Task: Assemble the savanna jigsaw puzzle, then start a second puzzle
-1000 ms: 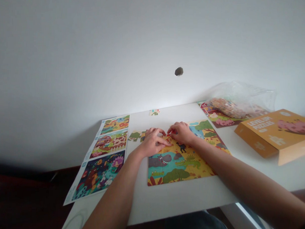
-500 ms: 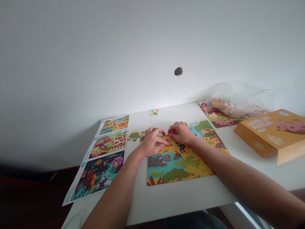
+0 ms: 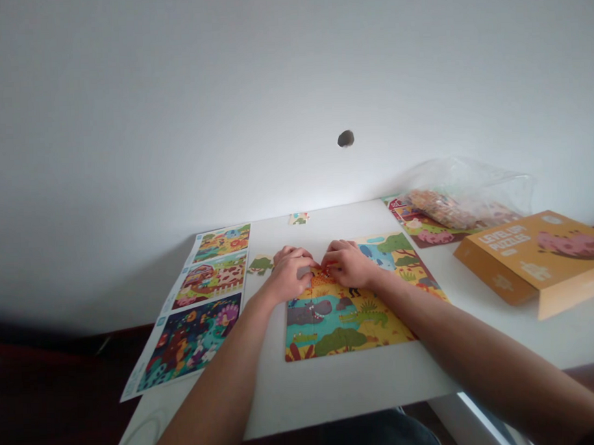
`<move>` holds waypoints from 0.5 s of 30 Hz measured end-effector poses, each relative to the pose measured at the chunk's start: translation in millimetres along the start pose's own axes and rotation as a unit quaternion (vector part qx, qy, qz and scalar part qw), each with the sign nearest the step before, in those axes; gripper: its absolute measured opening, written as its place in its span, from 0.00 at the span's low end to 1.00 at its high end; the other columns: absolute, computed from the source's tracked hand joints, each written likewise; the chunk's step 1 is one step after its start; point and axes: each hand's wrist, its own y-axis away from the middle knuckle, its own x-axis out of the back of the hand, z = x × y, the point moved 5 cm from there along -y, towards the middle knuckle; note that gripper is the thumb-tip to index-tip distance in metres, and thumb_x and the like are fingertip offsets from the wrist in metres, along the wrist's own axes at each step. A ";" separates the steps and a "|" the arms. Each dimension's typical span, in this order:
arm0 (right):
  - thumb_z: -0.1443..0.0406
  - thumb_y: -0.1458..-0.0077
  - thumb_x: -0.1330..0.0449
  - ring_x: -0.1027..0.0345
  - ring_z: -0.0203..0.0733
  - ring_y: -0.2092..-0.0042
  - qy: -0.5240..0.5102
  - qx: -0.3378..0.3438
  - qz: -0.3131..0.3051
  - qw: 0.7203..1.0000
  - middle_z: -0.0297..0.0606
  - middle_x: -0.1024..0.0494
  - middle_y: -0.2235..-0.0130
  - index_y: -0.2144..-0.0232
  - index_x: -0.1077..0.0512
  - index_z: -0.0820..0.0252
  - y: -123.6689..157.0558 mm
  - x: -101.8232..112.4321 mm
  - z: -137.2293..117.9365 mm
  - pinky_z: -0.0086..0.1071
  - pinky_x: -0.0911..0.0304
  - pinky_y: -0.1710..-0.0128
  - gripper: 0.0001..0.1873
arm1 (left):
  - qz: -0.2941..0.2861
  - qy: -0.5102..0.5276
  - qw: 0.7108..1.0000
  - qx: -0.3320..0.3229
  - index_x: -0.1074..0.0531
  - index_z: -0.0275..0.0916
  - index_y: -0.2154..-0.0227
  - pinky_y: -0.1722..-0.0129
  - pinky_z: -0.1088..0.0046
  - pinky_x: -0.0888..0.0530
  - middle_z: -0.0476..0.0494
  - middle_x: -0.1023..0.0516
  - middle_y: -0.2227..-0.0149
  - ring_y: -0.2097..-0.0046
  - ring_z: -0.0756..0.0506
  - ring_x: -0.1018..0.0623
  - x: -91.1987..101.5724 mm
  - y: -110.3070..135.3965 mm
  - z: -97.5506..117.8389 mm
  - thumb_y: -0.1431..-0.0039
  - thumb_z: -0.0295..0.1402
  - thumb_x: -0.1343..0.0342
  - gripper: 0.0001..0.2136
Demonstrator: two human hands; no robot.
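Both hands down on the puzzle, fingertips meeting at its far-left part.

The left hand [image 3: 289, 273] and right hand [image 3: 348, 263] press side by side on the puzzle [image 3: 349, 311], which lies flat mid-table [image 3: 332, 390]; fingers curled and close together, and whether they pinch a piece I cannot tell. A loose piece [image 3: 261, 264] sits just left of the left hand, another [image 3: 299, 218] near the wall. Picture sheet [image 3: 197, 310] to the left; bag [image 3: 464, 200] and orange box [image 3: 536, 253] off right.
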 end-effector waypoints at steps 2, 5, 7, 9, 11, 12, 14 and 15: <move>0.71 0.50 0.43 0.34 0.45 0.56 -0.007 -0.003 0.010 1.000 0.39 0.27 0.60 0.64 0.20 0.53 0.2 0.3 0.9 0.41 0.45 0.50 0.15 | 0.000 0.002 1.000 0.003 0.19 0.48 0.63 0.47 0.59 0.36 0.48 0.21 0.58 0.53 0.41 0.30 0.1 -0.4 0.1 0.47 0.28 0.44 0.12; 0.72 0.51 0.44 0.34 0.44 0.56 -0.019 -0.002 0.008 1.000 0.39 0.27 0.61 0.67 0.20 0.52 0.1 0.1 1.2 0.41 0.45 0.49 0.15 | 0.012 0.000 1.000 0.019 0.19 0.48 0.63 0.47 0.59 0.36 0.48 0.21 0.58 0.52 0.41 0.29 2.0 -1.9 -2.0 0.47 0.28 0.44 0.12; 0.73 0.52 0.44 0.33 0.44 0.56 -0.018 -0.002 -0.004 1.000 0.39 0.27 0.61 0.69 0.20 0.53 -0.1 -1.2 1.5 0.40 0.46 0.49 0.15 | 0.060 -0.016 0.996 0.069 0.19 0.48 0.62 0.47 0.58 0.36 0.47 0.20 0.58 0.52 0.41 0.29 8.1 -2.0 -9.4 0.46 0.26 0.46 0.14; 0.73 0.53 0.44 0.33 0.45 0.56 -0.011 -0.003 -0.007 1.000 0.39 0.26 0.61 0.68 0.20 0.54 -0.3 -1.7 1.9 0.40 0.45 0.49 0.16 | 0.137 -0.047 0.974 0.172 0.19 0.46 0.62 0.48 0.56 0.35 0.45 0.21 0.58 0.52 0.39 0.29 17.9 2.2 -23.2 0.47 0.23 0.48 0.16; 0.73 0.53 0.44 0.33 0.45 0.55 -0.003 -0.003 -0.005 1.000 0.40 0.26 0.60 0.65 0.20 0.54 -0.7 -1.4 1.9 0.40 0.45 0.49 0.17 | 0.187 -0.084 0.934 0.291 0.20 0.45 0.60 0.50 0.52 0.35 0.41 0.22 0.56 0.51 0.35 0.29 25.1 10.8 -38.0 0.49 0.23 0.48 0.17; 0.73 0.54 0.45 0.33 0.45 0.55 0.000 -0.006 -0.004 1.000 0.40 0.26 0.60 0.65 0.20 0.55 -0.9 -1.1 2.0 0.40 0.44 0.49 0.18 | 0.187 -0.098 0.918 0.336 0.20 0.45 0.59 0.51 0.49 0.35 0.38 0.23 0.55 0.50 0.32 0.29 25.8 14.6 -43.8 0.49 0.25 0.46 0.17; 0.74 0.54 0.45 0.33 0.45 0.55 0.006 -0.013 -0.002 1.000 0.40 0.26 0.60 0.65 0.20 0.55 -1.1 -0.8 2.4 0.40 0.44 0.49 0.18 | 0.152 -0.111 0.906 0.379 0.21 0.45 0.56 0.53 0.44 0.35 0.33 0.25 0.54 0.49 0.27 0.30 22.3 18.3 -50.9 0.48 0.29 0.45 0.17; 0.74 0.54 0.45 0.33 0.45 0.55 0.008 -0.016 -0.002 1.000 0.40 0.26 0.60 0.65 0.20 0.54 -1.1 -0.8 2.7 0.40 0.44 0.49 0.18 | 0.135 -0.110 0.908 0.381 0.21 0.45 0.55 0.53 0.43 0.35 0.32 0.26 0.54 0.49 0.26 0.30 19.6 18.5 -52.2 0.47 0.30 0.45 0.16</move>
